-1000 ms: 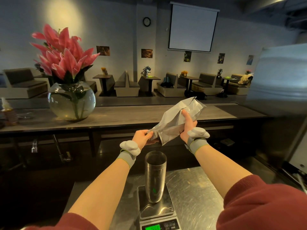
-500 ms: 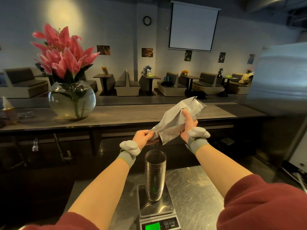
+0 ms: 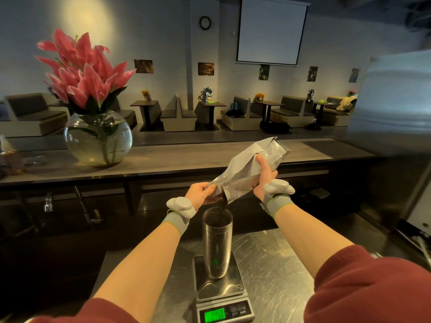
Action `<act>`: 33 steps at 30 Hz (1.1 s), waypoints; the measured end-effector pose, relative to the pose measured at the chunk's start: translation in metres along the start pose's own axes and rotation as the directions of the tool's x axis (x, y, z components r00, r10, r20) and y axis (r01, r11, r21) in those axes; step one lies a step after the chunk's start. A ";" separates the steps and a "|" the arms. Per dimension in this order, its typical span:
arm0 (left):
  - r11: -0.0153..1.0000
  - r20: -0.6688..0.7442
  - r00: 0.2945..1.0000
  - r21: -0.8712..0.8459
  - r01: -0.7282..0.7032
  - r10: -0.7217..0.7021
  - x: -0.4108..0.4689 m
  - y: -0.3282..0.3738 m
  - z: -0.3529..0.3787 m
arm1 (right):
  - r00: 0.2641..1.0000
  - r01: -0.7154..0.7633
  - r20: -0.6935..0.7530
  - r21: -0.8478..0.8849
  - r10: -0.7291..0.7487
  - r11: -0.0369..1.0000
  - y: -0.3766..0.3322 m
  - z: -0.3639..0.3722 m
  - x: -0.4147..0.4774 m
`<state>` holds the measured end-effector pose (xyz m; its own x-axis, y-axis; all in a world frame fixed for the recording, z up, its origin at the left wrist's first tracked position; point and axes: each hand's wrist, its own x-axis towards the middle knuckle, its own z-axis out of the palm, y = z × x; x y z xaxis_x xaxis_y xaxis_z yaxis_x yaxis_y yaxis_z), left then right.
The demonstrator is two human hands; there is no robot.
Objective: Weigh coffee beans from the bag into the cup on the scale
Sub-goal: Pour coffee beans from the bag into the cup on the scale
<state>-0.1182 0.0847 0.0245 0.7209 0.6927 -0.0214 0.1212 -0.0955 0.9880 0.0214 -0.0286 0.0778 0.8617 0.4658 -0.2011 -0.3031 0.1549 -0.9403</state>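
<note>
A silver foil coffee bag (image 3: 247,169) is tilted with its mouth down over a tall steel cup (image 3: 217,243). My right hand (image 3: 264,176) grips the bag's body from behind. My left hand (image 3: 200,192) pinches the bag's open lower corner. Dark beans stream from the mouth into the cup, and some show inside its rim. The cup stands upright on a steel digital scale (image 3: 221,292), whose green display is lit.
The scale rests on a brushed steel worktop (image 3: 275,271). Beyond it runs a long dark counter (image 3: 186,159) with a round glass vase of pink lilies (image 3: 98,138) at the left. A large blurred grey shape (image 3: 394,108) stands at the right.
The bag has tipped slightly further and beans now fall into the cup, which looked empty before. Both hands stay in nearly the same places.
</note>
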 end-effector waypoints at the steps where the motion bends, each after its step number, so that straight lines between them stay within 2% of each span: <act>1: 1.000 0.006 1.000 0.003 0.002 -0.002 0.000 0.000 0.000 | 1.000 -0.002 -0.007 -0.009 0.002 1.000 0.001 0.000 0.000; 6: 0.999 -0.001 1.000 0.028 0.019 -0.019 0.002 -0.005 0.001 | 0.997 -0.062 -0.043 0.029 0.063 0.998 0.012 -0.001 0.006; 13: 1.000 -0.038 0.999 0.028 0.014 -0.013 0.001 -0.006 0.003 | 0.994 -0.104 -0.014 0.114 0.106 0.988 0.029 -0.002 0.015; 20: 0.996 -0.127 0.989 0.063 -0.065 0.073 0.004 0.004 0.006 | 0.968 -0.217 -0.046 0.345 0.247 0.913 0.038 -0.002 0.015; 23: 0.988 -0.157 0.980 0.114 -0.107 0.124 0.004 0.014 0.006 | 0.951 -0.277 -0.009 0.414 0.308 0.867 0.038 -0.001 0.017; 31: 0.957 -0.147 0.962 0.212 -0.198 0.231 -0.001 0.046 -0.004 | 0.941 -0.315 0.057 0.502 0.333 0.805 0.041 0.012 0.005; 33: 0.927 -0.154 0.944 0.291 -0.238 0.291 -0.003 0.058 -0.013 | 0.934 -0.338 0.087 0.535 0.347 0.775 0.041 0.020 -0.001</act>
<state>-0.1224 0.0861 0.0838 0.6109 0.7365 0.2904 0.1392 -0.4610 0.8764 0.0002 -0.0057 0.0452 0.6642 0.5645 -0.4901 -0.7433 0.4287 -0.5135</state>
